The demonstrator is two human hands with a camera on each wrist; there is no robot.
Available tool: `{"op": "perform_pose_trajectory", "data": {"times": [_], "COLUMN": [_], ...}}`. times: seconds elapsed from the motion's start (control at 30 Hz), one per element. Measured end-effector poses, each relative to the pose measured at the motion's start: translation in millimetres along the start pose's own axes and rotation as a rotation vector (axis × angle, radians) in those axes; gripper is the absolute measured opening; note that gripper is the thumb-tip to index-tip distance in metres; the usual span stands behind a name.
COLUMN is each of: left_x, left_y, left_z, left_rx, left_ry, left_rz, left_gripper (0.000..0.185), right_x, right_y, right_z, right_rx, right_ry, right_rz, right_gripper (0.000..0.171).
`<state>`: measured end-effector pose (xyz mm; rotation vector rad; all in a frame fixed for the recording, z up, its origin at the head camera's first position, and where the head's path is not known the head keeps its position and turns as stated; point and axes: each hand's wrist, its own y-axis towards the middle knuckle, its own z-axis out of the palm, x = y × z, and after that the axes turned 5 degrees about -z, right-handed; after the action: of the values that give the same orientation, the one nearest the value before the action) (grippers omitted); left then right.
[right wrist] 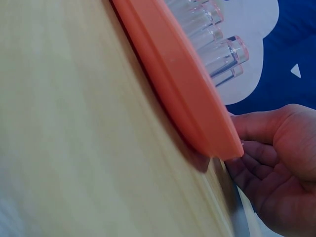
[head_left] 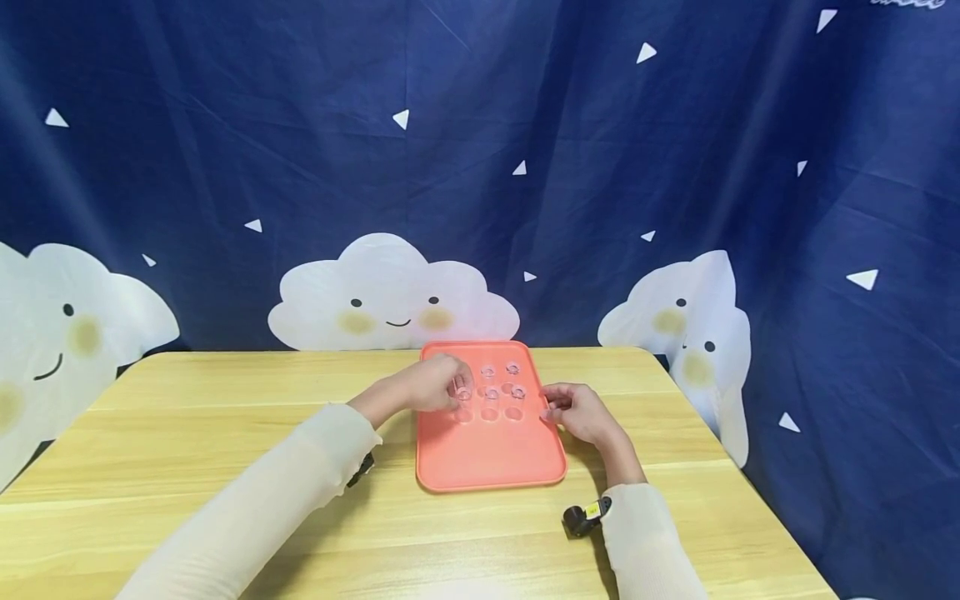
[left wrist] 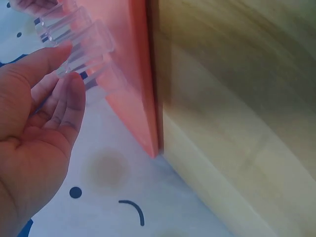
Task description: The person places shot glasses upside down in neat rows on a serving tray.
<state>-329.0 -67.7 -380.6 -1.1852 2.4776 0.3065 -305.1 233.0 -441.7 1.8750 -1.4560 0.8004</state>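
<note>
On the orange tray (head_left: 487, 458), the left hand (head_left: 431, 385) pinches one clear cup (head_left: 463, 392) among others; the right hand (head_left: 581, 412) rests relaxed beside.

This looks like a staged recording corner rather than a lived-in room. A dark blue cloth backdrop (head_left: 480, 150), printed with smiling white clouds (head_left: 390, 300) and small white triangles, hangs in folds behind and to the sides of a light wooden tabletop (head_left: 225, 433). On it lies an orange tray (head_left: 487, 458) carrying small clear cups (head_left: 491, 395).
</note>
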Motion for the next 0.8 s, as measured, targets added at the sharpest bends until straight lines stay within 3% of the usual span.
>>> {"op": "perform_pose_trajectory", "data": {"times": [0.13,0.37,0.53,0.8], "left_x": [4.4,16.4,25.8,33.2], "left_y": [-6.4,-22.3,-38.1,-66.4], "left_z": [-12.0,-28.7,-34.8,-37.8], "left_rx": [-0.024,-0.045,-0.067,-0.091], "left_ry": [0.006,0.005,0.025,0.063], "left_rz": [0.029,0.006,0.004,-0.058], "left_gripper": [0.035,0.032,0.031,0.035], "right_x": [1,2,0,-6], "right_y": [2,2,0,-7], "right_z": [2,1,-1,-9], "right_rx": [0.007,0.015,0.023,0.046], "right_ry": [-0.009,-0.010,0.001,0.021], "right_rz": [-0.015,-0.005,-0.004,0.000], "right_gripper": [0.037,0.038,0.039,0.041]}}
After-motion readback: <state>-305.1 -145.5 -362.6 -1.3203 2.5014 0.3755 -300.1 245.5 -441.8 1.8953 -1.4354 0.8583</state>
